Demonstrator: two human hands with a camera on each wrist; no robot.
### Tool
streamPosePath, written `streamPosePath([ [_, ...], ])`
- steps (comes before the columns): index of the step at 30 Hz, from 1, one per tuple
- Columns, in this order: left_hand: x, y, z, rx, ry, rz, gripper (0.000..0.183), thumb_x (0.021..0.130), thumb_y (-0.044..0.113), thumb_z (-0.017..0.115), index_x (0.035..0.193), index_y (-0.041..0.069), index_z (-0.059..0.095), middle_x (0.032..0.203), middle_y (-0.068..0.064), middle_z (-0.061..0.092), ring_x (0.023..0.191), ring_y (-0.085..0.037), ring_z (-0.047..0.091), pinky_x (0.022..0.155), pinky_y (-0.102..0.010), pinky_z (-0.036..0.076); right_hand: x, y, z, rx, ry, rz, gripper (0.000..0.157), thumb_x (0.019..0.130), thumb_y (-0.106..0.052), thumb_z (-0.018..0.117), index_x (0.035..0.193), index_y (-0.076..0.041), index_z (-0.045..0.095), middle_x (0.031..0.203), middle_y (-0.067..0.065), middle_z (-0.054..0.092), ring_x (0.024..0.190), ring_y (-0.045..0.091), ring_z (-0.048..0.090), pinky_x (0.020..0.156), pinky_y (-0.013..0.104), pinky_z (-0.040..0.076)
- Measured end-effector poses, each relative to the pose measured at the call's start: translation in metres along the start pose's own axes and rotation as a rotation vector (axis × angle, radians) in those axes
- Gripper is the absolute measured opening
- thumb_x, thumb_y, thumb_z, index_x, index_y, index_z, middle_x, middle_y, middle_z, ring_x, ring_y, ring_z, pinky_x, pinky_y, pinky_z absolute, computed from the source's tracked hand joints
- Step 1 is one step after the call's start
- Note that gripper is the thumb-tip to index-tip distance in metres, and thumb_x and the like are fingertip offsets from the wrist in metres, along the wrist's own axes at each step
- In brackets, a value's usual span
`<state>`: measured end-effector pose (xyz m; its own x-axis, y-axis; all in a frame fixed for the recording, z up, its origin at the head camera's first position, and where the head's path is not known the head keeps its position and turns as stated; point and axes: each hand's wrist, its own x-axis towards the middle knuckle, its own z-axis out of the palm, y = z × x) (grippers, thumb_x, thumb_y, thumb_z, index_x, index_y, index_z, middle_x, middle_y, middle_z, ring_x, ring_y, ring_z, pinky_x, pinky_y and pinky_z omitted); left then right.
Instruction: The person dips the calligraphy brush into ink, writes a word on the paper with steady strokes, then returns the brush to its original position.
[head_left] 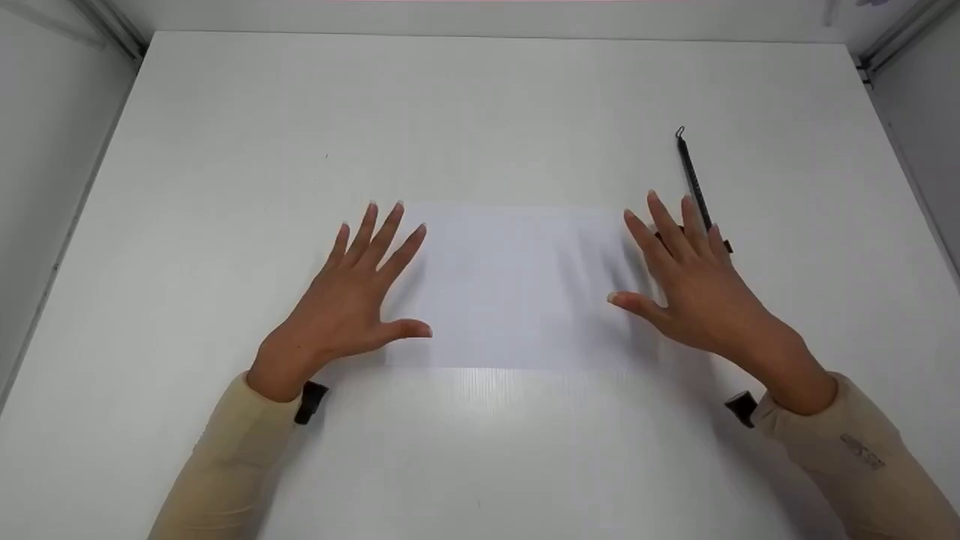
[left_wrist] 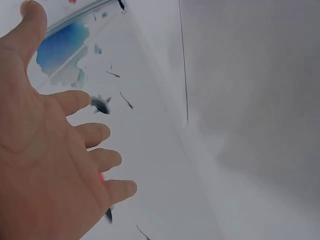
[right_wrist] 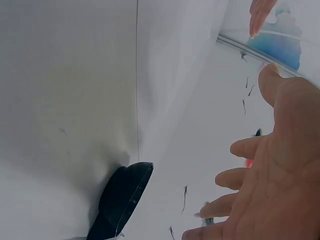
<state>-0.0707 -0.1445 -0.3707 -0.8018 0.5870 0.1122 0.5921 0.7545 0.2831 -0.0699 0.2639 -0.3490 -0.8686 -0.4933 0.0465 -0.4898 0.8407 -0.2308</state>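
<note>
One sheet of white paper (head_left: 495, 285) lay flat on the white table (head_left: 480, 457). The left hand (head_left: 337, 300) was at the left edge of the paper, its straight fingers spread apart and its thumb reaching over it. The right hand (head_left: 701, 289) was at the right edge of the paper, similarly spread. Whether either hand touched the paper, I cannot tell. To the right of the paper lay a black long-handled tool (head_left: 694, 184) with a loop, partly covered by the right hand.
</note>
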Motion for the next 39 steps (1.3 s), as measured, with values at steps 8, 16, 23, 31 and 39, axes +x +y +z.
streamPosePath([
  [8, 0.001, 0.003, -0.001, -0.153, -0.209, -0.058, 0.094, 0.084, 0.052, 0.067, 0.155, 0.016, 0.016, 0.159, -0.01, 0.007, 0.145, -0.033, -0.001, 0.114, -0.053, 0.009, 0.008, 0.016, -0.03, 0.25, -0.069, 0.189, 0.086, 0.091, -0.044, 0.063, 0.155, -0.017, 0.012, 0.155, 0.02, 0.016, 0.141, 0.042, 0.013, 0.101, 0.067, 0.025],
  [16, -0.006, 0.008, 0.001, -0.248, -0.304, -0.057, 0.091, 0.084, 0.033, 0.073, 0.154, 0.013, 0.018, 0.158, -0.014, 0.012, 0.144, -0.035, 0.006, 0.114, -0.051, 0.013, 0.026, 0.046, -0.062, 0.313, -0.021, 0.346, 0.066, 0.094, -0.032, 0.061, 0.144, 0.0, 0.033, 0.131, 0.027, 0.047, 0.117, 0.047, 0.047, 0.089, 0.059, 0.041],
  [23, -0.009, 0.009, 0.006, -0.257, -0.328, -0.031, 0.083, 0.083, 0.02, 0.075, 0.151, 0.01, 0.029, 0.157, -0.016, 0.014, 0.144, -0.036, 0.006, 0.114, -0.05, 0.011, 0.042, 0.072, -0.064, 0.326, -0.111, 0.508, 0.058, 0.097, -0.035, 0.055, 0.139, 0.003, 0.041, 0.127, 0.027, 0.051, 0.113, 0.043, 0.05, 0.083, 0.054, 0.043],
  [31, -0.01, 0.012, 0.013, -0.258, -0.322, 0.005, 0.077, 0.081, 0.015, 0.077, 0.147, 0.013, 0.039, 0.157, -0.014, 0.018, 0.143, -0.037, 0.007, 0.114, -0.052, 0.012, 0.053, 0.098, -0.06, 0.373, -0.255, 0.593, 0.063, 0.096, -0.038, 0.055, 0.139, 0.005, 0.039, 0.129, 0.029, 0.048, 0.101, 0.031, 0.064, 0.076, 0.035, 0.049],
  [39, -0.01, 0.017, 0.014, -0.233, -0.327, 0.019, 0.075, 0.081, 0.015, 0.076, 0.147, 0.012, 0.04, 0.157, -0.015, 0.018, 0.143, -0.039, 0.006, 0.113, -0.055, 0.013, 0.055, 0.114, -0.048, 0.556, -0.331, 0.706, 0.063, 0.095, -0.027, 0.059, 0.139, 0.01, 0.033, 0.13, 0.029, 0.045, 0.084, 0.008, 0.065, 0.082, 0.033, 0.053],
])
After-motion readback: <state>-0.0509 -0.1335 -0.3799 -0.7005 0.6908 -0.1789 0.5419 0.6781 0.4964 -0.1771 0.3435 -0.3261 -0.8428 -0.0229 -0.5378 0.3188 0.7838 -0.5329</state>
